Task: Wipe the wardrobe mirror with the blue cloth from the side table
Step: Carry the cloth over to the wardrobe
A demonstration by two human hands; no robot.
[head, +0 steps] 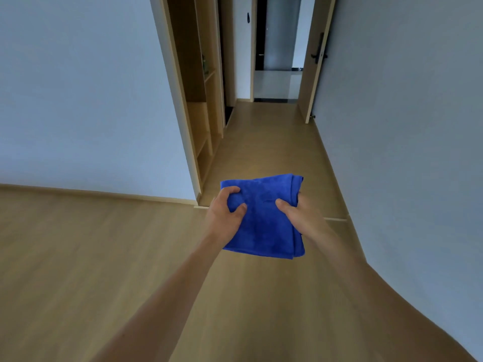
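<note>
Blue cloth [264, 218] is held up in the air w/ both hands, straight ahead at 12 o'clock, over the wood floor [78, 270] & touching nothing else. It's folded into a rough square, w/ several layers showing along its 3 o'clock edge.

Left hand [224, 212] grasps the cloth's 9 o'clock edge: fingers [231, 190] curled over the top corner, thumb pressed into the fabric, bunching it a little. Right hand [298, 215] grasps the 3 o'clock edge: thumb lies flat on top pointing to approx 10 o'clock, the other fingers go under the cloth & are hidden.

Beyond the cloth a corridor [266, 142] runs off toward 12 o'clock. Open wooden shelves [203, 100] stand along its side at 11 o'clock, w/ a small greenish thing [204, 64] on one shelf, too blurred to tell what. A pale wall [78, 87] fills 9 to 10 o'clock, w/ a wood skirting board [91, 193] at its foot. At 1 o'clock a wooden door [315, 74] stands open against the grey wall [405, 100], w/ a dark handle [319, 52] on it. At the far end, approx 12 o'clock, is an open doorway [277, 61] w/ a paler glossy floor past it
</note>
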